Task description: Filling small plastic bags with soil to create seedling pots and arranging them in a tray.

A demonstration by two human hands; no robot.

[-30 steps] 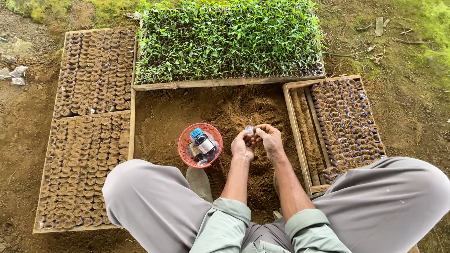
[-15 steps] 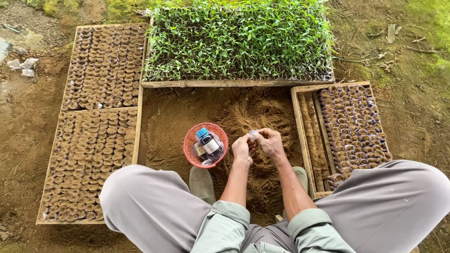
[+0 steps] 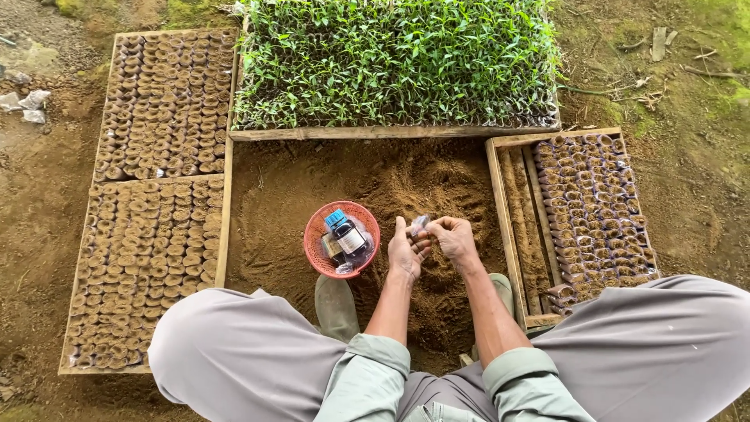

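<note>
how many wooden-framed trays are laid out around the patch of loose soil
4. Two brown trays of soil-filled pots stack at left, far and near. One tray of green seedlings sits at top. One part-filled tray lies at right, its near end hidden by a knee.

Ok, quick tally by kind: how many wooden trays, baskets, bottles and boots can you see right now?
Wooden trays: 4, namely upper left, lower left, seedling tray, right tray
Red basket: 1
Dark bottle with blue cap: 1
Boots: 2, left, right
Total: 8
</note>
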